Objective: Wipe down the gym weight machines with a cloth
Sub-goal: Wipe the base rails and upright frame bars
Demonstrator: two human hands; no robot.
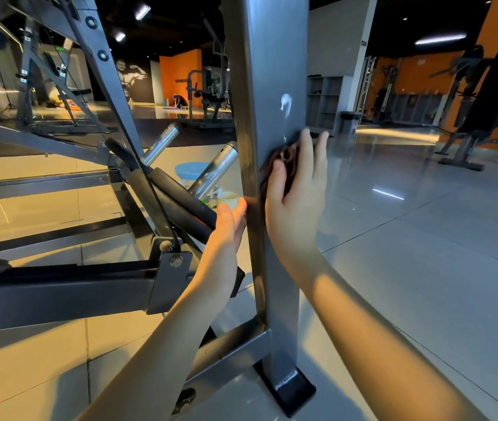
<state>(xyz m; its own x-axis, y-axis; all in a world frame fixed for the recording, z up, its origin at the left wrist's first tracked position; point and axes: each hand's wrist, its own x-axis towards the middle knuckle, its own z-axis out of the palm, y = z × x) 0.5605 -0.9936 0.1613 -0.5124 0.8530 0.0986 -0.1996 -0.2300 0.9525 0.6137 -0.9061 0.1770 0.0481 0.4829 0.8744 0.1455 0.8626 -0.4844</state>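
A grey steel upright post (275,71) of a weight machine stands in the middle of the view, bolted to the floor. My right hand (295,189) presses a dark brown cloth (284,159) flat against the post's right face, fingers straight and pointing up. A white smear (285,104) marks the post above the cloth. My left hand (229,223) is at the post's left edge; its fingers are hidden behind the steel, so its hold is unclear. A small pale cup-shaped thing (228,199) shows just above its thumb.
Left of the post are the machine's slanted frame (59,278), two padded handles (181,202) and chrome plate pegs (214,171). A blue stool (191,171) stands behind. Glossy tiled floor (424,253) spreads to the right, with benches (484,110) and a crouching person (179,101) far off.
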